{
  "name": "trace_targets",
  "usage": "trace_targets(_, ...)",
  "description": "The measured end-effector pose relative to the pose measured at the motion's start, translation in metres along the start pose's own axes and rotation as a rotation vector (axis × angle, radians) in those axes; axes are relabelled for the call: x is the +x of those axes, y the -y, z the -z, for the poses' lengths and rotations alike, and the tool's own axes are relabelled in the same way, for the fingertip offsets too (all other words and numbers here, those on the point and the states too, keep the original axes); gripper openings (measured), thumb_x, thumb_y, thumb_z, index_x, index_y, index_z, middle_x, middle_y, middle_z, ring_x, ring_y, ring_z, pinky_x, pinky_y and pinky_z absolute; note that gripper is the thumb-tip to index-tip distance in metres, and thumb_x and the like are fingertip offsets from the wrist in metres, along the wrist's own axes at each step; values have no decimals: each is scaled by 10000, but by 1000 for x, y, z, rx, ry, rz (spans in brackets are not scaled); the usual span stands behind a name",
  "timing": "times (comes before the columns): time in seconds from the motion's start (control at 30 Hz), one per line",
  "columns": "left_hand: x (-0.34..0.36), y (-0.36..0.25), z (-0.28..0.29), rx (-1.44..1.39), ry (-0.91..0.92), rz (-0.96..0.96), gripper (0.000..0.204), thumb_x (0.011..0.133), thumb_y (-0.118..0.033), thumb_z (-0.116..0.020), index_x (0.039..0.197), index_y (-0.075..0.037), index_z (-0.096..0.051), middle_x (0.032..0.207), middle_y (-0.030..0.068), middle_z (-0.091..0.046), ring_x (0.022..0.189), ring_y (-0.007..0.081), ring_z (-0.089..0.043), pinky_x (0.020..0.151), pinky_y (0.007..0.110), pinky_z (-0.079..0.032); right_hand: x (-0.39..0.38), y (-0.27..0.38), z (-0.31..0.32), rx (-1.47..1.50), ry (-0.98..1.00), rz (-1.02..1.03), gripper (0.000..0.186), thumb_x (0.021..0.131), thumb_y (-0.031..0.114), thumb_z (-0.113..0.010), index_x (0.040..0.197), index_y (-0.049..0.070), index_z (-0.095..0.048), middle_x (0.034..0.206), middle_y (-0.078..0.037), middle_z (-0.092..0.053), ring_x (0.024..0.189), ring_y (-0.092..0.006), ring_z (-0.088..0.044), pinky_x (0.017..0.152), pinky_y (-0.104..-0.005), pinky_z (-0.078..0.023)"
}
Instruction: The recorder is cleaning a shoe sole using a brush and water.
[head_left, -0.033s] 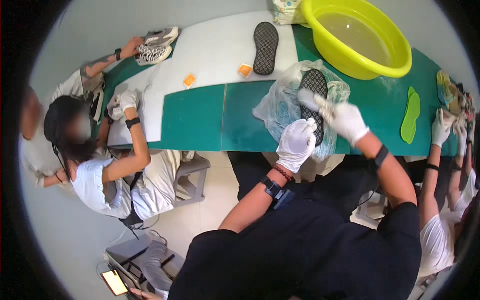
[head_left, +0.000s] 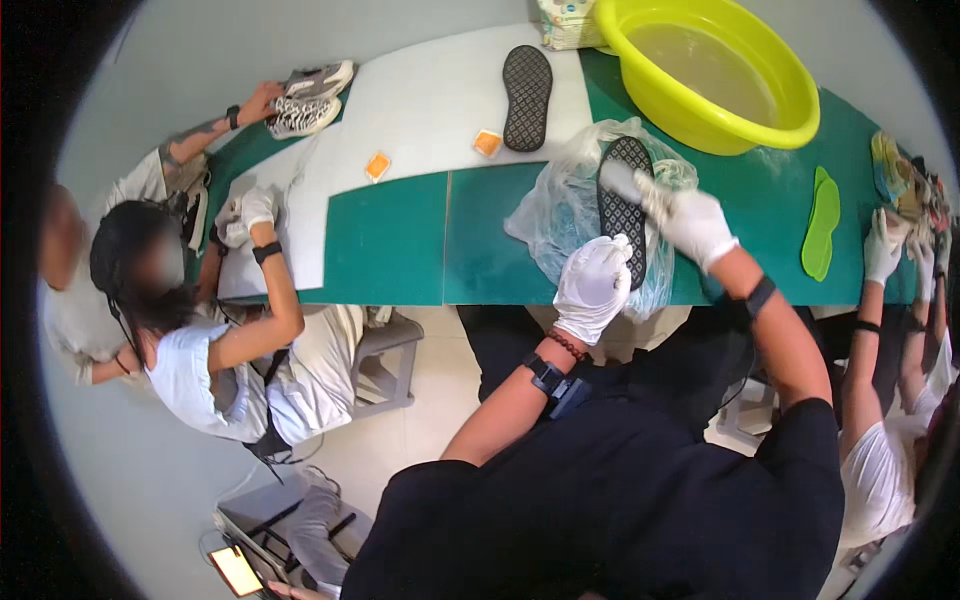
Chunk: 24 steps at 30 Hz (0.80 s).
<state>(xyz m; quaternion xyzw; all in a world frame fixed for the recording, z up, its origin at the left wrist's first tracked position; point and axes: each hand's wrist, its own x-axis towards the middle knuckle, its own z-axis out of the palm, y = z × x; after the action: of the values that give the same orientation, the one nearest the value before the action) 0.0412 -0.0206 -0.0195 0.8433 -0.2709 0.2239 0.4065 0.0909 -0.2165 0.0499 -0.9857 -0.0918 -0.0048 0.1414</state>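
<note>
A black shoe sole (head_left: 628, 222) with a diamond tread points away from me over a crumpled clear plastic bag (head_left: 555, 200). My left hand (head_left: 592, 285), in a white glove, is closed around the sole's near end. My right hand (head_left: 695, 228), also white-gloved, is closed on a whitish rounded thing (head_left: 620, 182) laid against the upper part of the tread. Motion blurs that thing, and its kind cannot be made out. Farther off, a second black sole (head_left: 527, 98) lies tread up on a white sheet (head_left: 430, 90).
A yellow-green basin (head_left: 720, 130) of cloudy water stands at the far right, beside a white packet (head_left: 568, 25). A green insole (head_left: 822, 225) lies at right. Two small orange packets (head_left: 377, 166) rest on the sheet. Co-workers sit left and right; patterned shoes (head_left: 303, 115) are at far left.
My right hand has slid the whitish thing a little toward the far end of the sole. My left hand keeps its hold.
</note>
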Motion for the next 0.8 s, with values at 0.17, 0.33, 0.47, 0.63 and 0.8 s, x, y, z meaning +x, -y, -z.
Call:
trace_targets(0.17,-1,-7,-3,32,47,37,197,741,-15,-647,923,-43,-716,947,124,-710,1008,324,-669,908,411,-535,-6,22,5,35,102,34,384,1013,397,-470,1325,227,-615,799,-215,-688,746,-434,-679,658,-536,-542)
trace_targets(0.33,4,-9,-3,-47,62,28,188,761,2,-635,923,-40,-720,975,133,-725,1011,326,-675,922,414,-532,21,-25,-22,-23,-43,-149,389,1010,396,-476,1318,218,-632,866,-231,-697,760,-421,-689,715,-530,-549)
trace_targets(0.47,4,-2,-3,-28,44,12,186,762,5,-632,922,-40,-716,997,134,-726,1011,331,-674,933,415,-527,13,-2,-18,5,73,-127,368,1018,377,-471,1262,199,-680,825,-230,-694,748,-432,-685,721,-525,-552)
trace_targets(0.63,2,-1,-2,22,72,5,199,765,-20,-638,948,-43,-712,1011,126,-724,1019,323,-673,926,423,-528,16,-13,-5,-22,-40,-105,386,1025,447,-446,1183,201,-699,828,-179,-706,744,-407,-686,659,-522,-549)
trace_targets(0.8,0,4,0,50,88,8,215,768,-38,-638,969,-41,-714,1010,135,-719,1040,325,-668,922,432,-527,0,27,14,-85,216,8,343,1035,394,-446,1264,249,-655,847,-151,-717,784,-380,-700,705,-471,-566)
